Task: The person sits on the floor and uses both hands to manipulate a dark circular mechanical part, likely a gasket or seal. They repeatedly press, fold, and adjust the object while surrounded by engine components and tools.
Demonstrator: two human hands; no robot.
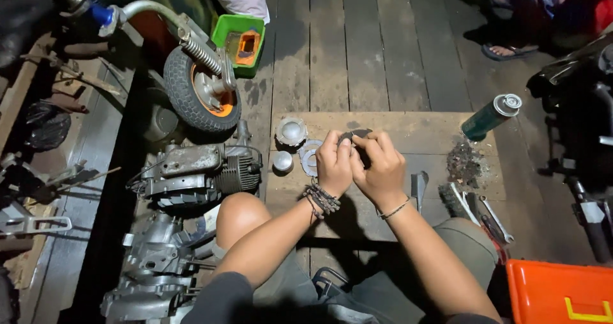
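Observation:
My left hand [334, 164] and my right hand [379, 167] meet over a wooden board [408, 129] on the plank floor. Together they pinch a small dark round metal part [355, 134] between the fingertips. Just left of my left hand lie a domed metal cover [291, 131], a flat metal ring [310, 157] and a small shiny cap [282, 162]. Bead bracelets circle my left wrist and a thin band my right.
A small engine [191, 174] and a small wheel with spring [201, 87] lie left. A green tray [241, 43] sits at the back. A green spray can [490, 116], a debris pile [465, 164], hand tools [485, 212] and an orange box [559, 292] are right. Another person's sandalled foot [507, 50] is far right.

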